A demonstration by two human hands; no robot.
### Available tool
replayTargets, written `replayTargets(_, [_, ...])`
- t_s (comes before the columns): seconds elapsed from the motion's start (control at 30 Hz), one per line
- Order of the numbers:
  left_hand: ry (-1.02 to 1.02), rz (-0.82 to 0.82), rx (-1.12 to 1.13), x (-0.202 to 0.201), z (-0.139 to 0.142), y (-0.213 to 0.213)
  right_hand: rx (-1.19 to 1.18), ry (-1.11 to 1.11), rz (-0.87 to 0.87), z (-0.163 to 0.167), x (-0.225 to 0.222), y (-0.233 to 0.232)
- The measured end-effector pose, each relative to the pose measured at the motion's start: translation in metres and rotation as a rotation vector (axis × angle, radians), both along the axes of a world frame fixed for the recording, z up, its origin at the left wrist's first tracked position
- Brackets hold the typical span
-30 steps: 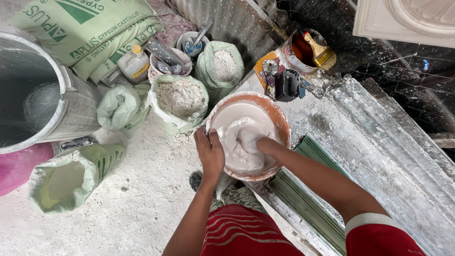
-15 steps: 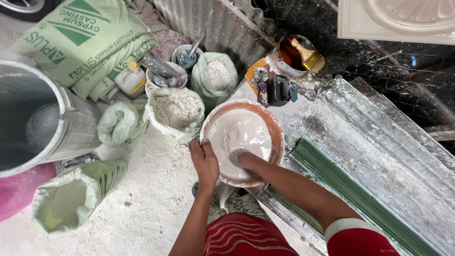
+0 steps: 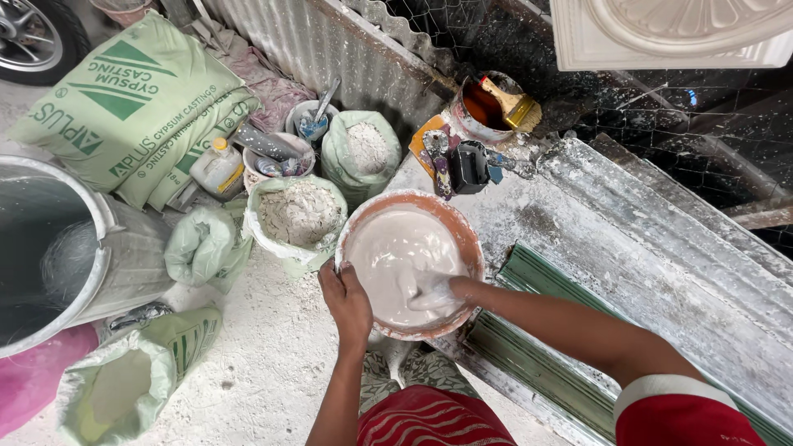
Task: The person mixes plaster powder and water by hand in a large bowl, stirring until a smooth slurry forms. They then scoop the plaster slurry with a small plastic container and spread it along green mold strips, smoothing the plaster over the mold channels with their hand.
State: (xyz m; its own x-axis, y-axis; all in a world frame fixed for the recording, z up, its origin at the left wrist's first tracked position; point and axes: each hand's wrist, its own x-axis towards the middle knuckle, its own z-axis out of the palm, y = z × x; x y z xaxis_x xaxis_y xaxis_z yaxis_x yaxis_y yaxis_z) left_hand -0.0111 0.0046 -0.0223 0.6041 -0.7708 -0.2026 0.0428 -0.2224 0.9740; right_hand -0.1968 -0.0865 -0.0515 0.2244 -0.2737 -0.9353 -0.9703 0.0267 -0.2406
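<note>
Even, soft daylight, faint shadows, sharp focus, slight wide-angle edge stretch.

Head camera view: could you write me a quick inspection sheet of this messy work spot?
Surface: pale dusty ground; plaster-spattered long mould bench on the right.
Job's things: round orange basin of wet white mix.
Clutter: open bags of white powder, printed green sack, small plastic bottle, large grey drum, brush in a pot.
Grippers: left hand grips the basin rim; right hand is sunk in the mix, coated white.
Cables: nothing seen.
Surroundings: corrugated sheet, wire mesh, white ornate casting, a tyre top left.
</note>
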Motion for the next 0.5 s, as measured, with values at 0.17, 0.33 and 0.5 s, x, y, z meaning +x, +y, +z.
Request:
replayTargets(0.17, [0.012, 0.007, 0.028, -0.001, 0.005, -0.001, -0.043, -0.471, -0.244, -0.042, 0.023, 0.032])
replayTargets(0.33, [0.034, 0.003, 0.044, -0.001, 0.006, -0.002, -0.151, -0.305, -0.451, -0.047, 0.047, 0.025])
replayTargets(0.5, [0.013, 0.0, 0.061, -0.001, 0.009, -0.002, -0.267, -0.238, -0.224, -0.014, 0.058, 0.004])
